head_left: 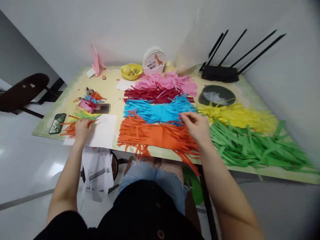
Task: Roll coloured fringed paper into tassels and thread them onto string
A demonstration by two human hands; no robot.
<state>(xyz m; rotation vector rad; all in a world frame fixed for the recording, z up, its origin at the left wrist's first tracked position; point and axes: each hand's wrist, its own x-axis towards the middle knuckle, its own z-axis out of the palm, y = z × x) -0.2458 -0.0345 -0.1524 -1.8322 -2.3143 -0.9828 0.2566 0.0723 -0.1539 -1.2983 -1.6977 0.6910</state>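
My left hand (83,129) rests on a small heap of mixed coloured paper strips (82,111) at the table's front left, beside a white sheet (105,131); its fingers curl over orange strips. My right hand (196,126) hovers over the boundary of the blue strip pile (157,111) and the orange strip pile (155,135), fingers bent in a loose pinch at the blue strips. Whether anything is held there is unclear.
Pink (170,81), dark red (152,94), yellow (240,115) and green (252,148) strip piles cover the table (275,171). A phone (57,123), yellow fruit bowl (131,71), round white tin (154,61), dark bowl (217,95) and black router (220,72) stand around. Papers (97,171) hang below the edge.
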